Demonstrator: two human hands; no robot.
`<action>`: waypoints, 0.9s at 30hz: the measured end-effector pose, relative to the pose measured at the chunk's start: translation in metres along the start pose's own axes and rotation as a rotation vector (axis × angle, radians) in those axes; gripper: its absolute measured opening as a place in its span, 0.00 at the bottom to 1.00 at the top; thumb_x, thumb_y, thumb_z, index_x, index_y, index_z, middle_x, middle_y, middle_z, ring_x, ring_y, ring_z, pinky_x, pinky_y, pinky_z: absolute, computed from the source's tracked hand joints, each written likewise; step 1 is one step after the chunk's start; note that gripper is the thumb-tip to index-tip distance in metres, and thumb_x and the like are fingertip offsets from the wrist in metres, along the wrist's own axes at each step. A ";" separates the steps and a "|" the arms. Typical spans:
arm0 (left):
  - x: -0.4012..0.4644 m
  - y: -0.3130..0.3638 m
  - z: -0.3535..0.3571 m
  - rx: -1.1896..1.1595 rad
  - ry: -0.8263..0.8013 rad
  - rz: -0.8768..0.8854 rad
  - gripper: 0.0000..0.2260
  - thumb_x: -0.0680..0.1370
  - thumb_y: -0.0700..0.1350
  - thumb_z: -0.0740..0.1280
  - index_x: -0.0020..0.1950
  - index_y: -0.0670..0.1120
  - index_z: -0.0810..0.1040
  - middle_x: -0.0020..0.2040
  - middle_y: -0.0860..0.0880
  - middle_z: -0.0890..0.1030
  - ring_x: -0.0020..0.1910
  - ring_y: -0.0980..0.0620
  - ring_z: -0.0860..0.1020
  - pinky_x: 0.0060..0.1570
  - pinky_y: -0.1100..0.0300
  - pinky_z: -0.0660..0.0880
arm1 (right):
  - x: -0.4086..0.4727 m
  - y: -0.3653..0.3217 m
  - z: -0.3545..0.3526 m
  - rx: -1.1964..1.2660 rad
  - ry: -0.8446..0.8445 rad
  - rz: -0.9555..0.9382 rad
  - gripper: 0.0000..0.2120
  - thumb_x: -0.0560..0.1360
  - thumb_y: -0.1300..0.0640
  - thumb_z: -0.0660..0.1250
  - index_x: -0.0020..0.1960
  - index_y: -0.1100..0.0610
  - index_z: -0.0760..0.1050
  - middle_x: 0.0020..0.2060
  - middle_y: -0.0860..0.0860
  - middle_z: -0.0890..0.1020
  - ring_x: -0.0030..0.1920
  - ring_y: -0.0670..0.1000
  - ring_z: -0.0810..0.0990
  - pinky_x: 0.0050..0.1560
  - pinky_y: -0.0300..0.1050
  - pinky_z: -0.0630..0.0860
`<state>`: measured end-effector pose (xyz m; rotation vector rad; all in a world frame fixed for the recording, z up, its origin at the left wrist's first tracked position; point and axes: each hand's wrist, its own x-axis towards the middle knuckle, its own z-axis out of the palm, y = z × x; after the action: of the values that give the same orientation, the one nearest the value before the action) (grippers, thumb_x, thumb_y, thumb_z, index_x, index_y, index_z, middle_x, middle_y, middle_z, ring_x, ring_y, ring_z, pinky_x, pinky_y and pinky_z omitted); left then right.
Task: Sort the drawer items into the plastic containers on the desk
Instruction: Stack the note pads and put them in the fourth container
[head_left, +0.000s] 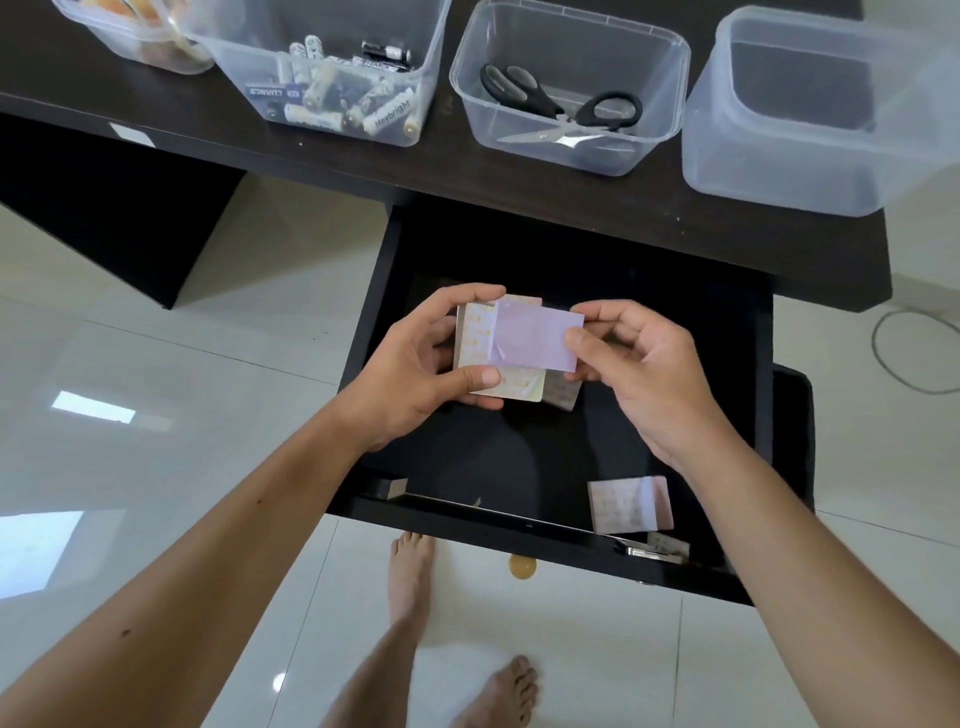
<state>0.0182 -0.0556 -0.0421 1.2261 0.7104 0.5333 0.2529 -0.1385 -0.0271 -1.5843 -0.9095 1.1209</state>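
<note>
Over the open black drawer (763, 395) my left hand (410, 374) grips a stack of pale sticky-note pads (475, 340). My right hand (644, 374) pinches a purple pad (535, 335) at its right edge, and it rests on top of that stack. Another pad (563, 392) shows just under the stack; whether it is held or lying in the drawer is unclear. One more pad (628, 504) lies at the drawer's front right, beside a small metal item (652, 551). On the desk stand plastic containers: batteries (337, 88), scissors (561, 104), and an empty one (810, 104).
A further container (140, 31) with orange contents sits at the desk's far left. The dark desk top (467, 171) overhangs the drawer's back. My bare feet (410, 571) stand on white tiles below the drawer front with its yellow knob (522, 566). A cable (914, 353) lies at right.
</note>
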 end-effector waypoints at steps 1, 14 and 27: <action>0.000 0.000 0.000 -0.003 -0.004 0.002 0.32 0.77 0.28 0.72 0.77 0.50 0.69 0.70 0.42 0.77 0.67 0.41 0.81 0.50 0.45 0.85 | 0.000 0.000 0.002 0.001 0.003 -0.001 0.09 0.80 0.62 0.73 0.60 0.57 0.83 0.47 0.55 0.88 0.46 0.54 0.88 0.53 0.52 0.86; 0.004 -0.005 0.004 0.052 0.072 0.022 0.27 0.77 0.28 0.73 0.68 0.53 0.73 0.70 0.46 0.75 0.68 0.42 0.78 0.50 0.45 0.86 | 0.000 0.017 -0.001 -0.490 0.015 -0.042 0.16 0.77 0.50 0.77 0.64 0.47 0.83 0.50 0.45 0.83 0.49 0.45 0.82 0.55 0.45 0.82; 0.007 -0.011 0.003 0.090 0.094 -0.001 0.28 0.76 0.28 0.73 0.66 0.55 0.74 0.71 0.48 0.75 0.69 0.41 0.78 0.50 0.43 0.86 | -0.003 0.034 -0.013 -0.487 0.092 0.052 0.14 0.77 0.60 0.76 0.56 0.46 0.77 0.49 0.46 0.84 0.43 0.40 0.81 0.43 0.36 0.78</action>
<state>0.0249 -0.0554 -0.0531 1.2912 0.8219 0.5655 0.2663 -0.1540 -0.0577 -2.0435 -1.1424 0.8911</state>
